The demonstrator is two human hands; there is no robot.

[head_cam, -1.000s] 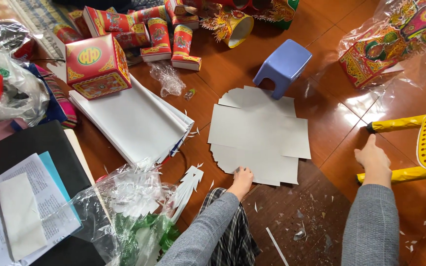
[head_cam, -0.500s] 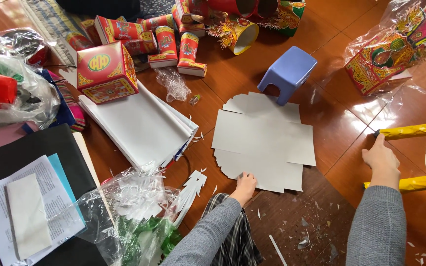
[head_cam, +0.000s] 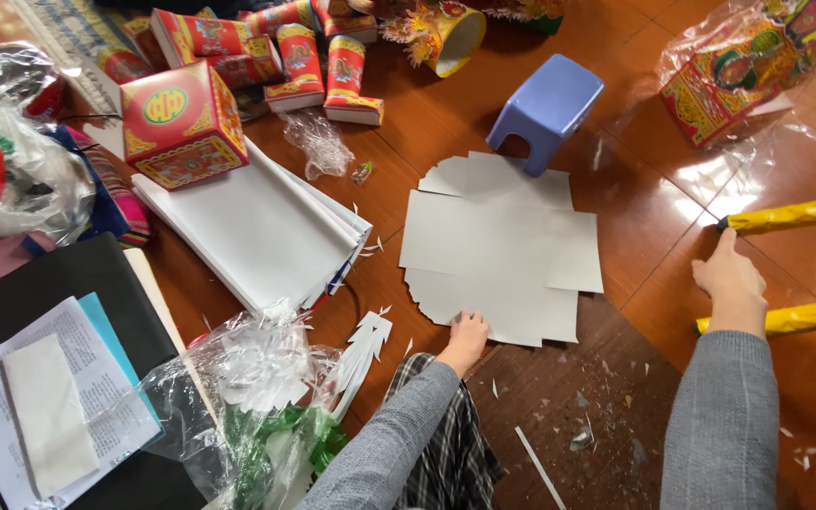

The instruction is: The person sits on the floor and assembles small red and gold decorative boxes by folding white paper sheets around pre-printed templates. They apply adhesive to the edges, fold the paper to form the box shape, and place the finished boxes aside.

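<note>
left hand (head_cam: 467, 332) pressing fingers flat on the near edge of the white die-cut card sheet (head_cam: 502, 247), which spreads away from it, while the right hand (head_cam: 731, 280) rests open on the floor well off to the side, holding nothing

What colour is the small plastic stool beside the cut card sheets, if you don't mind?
The stool is pale lavender-blue, seen clearly in the head view, lying tipped by the white card sheets.
</note>
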